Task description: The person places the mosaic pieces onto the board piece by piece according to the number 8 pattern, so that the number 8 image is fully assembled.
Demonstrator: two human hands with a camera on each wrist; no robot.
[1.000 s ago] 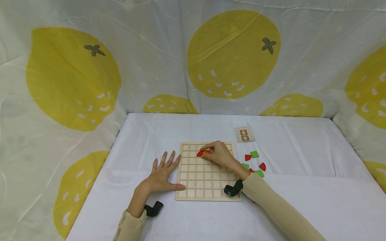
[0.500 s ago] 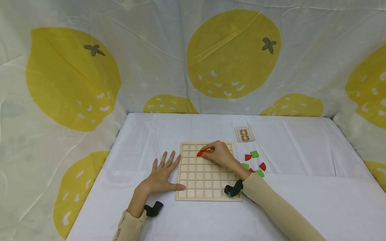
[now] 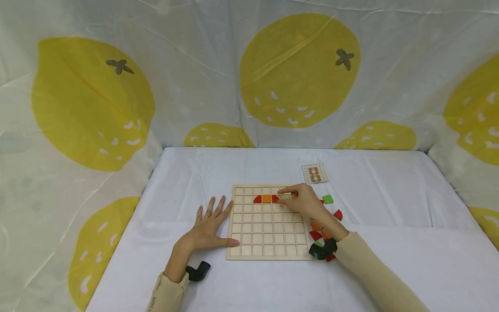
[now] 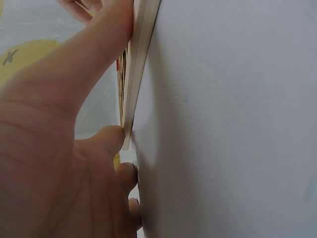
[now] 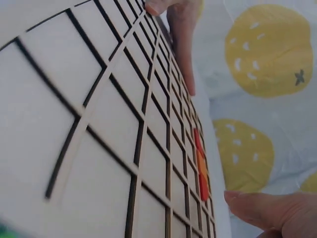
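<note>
A square wooden grid board (image 3: 257,234) lies on the white cloth. In its second row from the far edge sit a red quarter-circle tile (image 3: 257,199), an orange square tile (image 3: 267,198) and another red quarter-circle tile (image 3: 274,199), side by side. My right hand (image 3: 304,200) hovers just right of that row, thumb and forefinger apart with nothing between them. My left hand (image 3: 206,229) is spread flat at the board's left side. Its thumb rests on the near part of the frame, and a fingertip touches the left edge, as the left wrist view also shows.
Right of the board lie loose tiles, among them a green square (image 3: 328,199), a red quarter-circle (image 3: 338,214) and several others partly hidden under my right forearm. A small pattern card (image 3: 314,173) lies beyond the board's far right corner. Lemon-printed fabric (image 3: 195,86) stands behind.
My right hand has let go and drawn back to the right, uncovering the orange square and the red tile on its right. The left hand stays where it was.
</note>
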